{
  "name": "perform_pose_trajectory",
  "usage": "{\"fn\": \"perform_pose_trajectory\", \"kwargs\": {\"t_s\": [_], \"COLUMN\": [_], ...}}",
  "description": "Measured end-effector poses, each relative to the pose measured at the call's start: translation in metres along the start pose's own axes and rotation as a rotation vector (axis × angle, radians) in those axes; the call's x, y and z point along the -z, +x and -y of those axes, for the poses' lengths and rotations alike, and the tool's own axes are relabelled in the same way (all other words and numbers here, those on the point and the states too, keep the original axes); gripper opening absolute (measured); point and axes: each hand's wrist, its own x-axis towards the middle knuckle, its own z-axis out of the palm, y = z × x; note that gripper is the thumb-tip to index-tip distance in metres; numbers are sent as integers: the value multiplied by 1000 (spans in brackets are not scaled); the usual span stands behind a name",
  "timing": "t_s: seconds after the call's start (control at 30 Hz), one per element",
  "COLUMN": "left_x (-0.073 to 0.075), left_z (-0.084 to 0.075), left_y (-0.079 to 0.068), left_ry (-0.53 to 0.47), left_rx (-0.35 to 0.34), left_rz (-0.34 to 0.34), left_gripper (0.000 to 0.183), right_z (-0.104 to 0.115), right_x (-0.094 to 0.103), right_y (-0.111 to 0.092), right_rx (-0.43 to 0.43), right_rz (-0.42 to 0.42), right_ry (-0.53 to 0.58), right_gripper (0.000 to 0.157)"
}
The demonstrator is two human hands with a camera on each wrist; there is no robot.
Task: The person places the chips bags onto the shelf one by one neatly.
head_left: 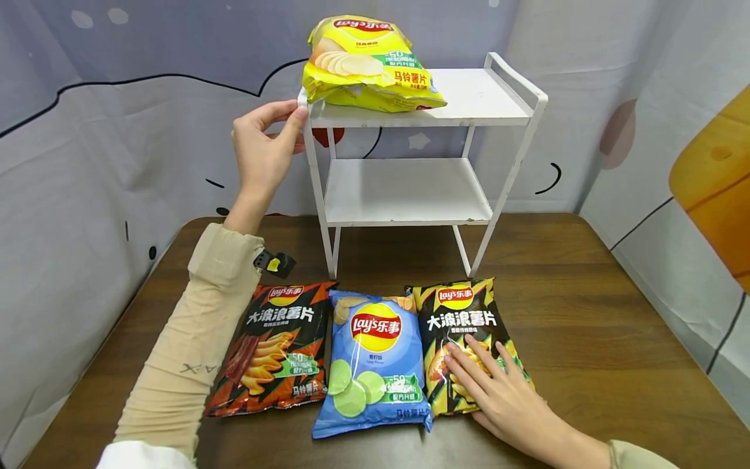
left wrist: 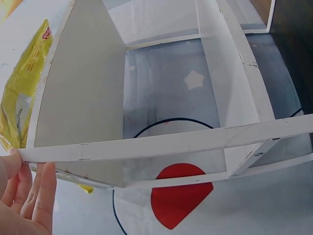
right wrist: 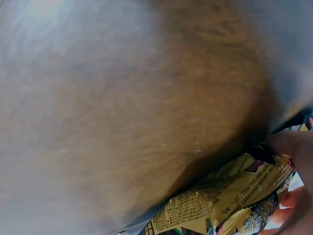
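Note:
At the upper left of the white two-tier rack [head_left: 410,195], my left hand [head_left: 263,146] pinches the corner of its frame between thumb and fingers. The left wrist view shows the same hand [left wrist: 29,196] at a white frame bar [left wrist: 146,148]. A yellow chip bag [head_left: 369,71] leans on the top shelf beside that corner. Down on the table, my right hand [head_left: 504,397] rests with fingers extended across a black-and-yellow chip bag [head_left: 463,312]. In the right wrist view this bag [right wrist: 220,200] lies beside the right hand [right wrist: 298,196], partly hidden by it.
Left of the black-and-yellow bag lie a blue chip bag [head_left: 381,358] and a black-and-red chip bag [head_left: 275,352], in a row on the brown wooden table [head_left: 586,326]. Behind the rack hangs a patterned grey curtain [head_left: 176,130]. An orange shape [head_left: 721,182] juts in at the right edge.

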Motion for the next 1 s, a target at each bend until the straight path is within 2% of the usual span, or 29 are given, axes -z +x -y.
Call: {"fn": "perform_pose_trajectory", "kwargs": {"t_s": [0.47, 0.53, 0.67, 0.7, 0.8, 1.0], "left_x": [1, 1, 1, 1, 1, 0], "left_z": [2, 2, 1, 1, 1, 1], "left_y": [0, 0, 0, 0, 0, 0], "left_ry": [5, 6, 1, 0, 0, 4], "left_rx": [3, 3, 9, 9, 9, 8], "left_rz": [-5, -6, -6, -6, -7, -3], "left_gripper": [30, 30, 29, 29, 29, 30], "right_z": [-1, -1, -1, -1, -1, 0], "right_x": [-7, -7, -9, -9, -9, -8], "right_y": [1, 1, 1, 2, 3, 3], "right_rx": [4, 3, 4, 5, 7, 6], "right_rz": [-27, -40, -87, -103, -144, -152], "right_ry": [-25, -25, -36, -47, -83, -128], "right_gripper": [101, 90, 47, 45, 51, 53]}}
